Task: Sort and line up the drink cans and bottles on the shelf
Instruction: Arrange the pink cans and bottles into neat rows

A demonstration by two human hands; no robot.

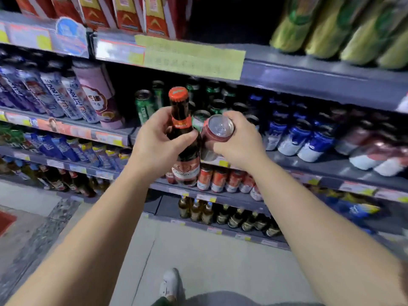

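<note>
Bottle (184, 138) in left hand (154, 142), upright.

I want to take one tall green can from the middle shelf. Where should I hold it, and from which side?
Probably the side wall just under the rim of the front green can, reached from the front. It stands upright at the open left end of its row; its neighbours stand close on the right and behind.

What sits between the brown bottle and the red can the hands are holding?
In the head view, nothing: the brown bottle in the left hand and the red can in the right hand nearly touch.
</note>
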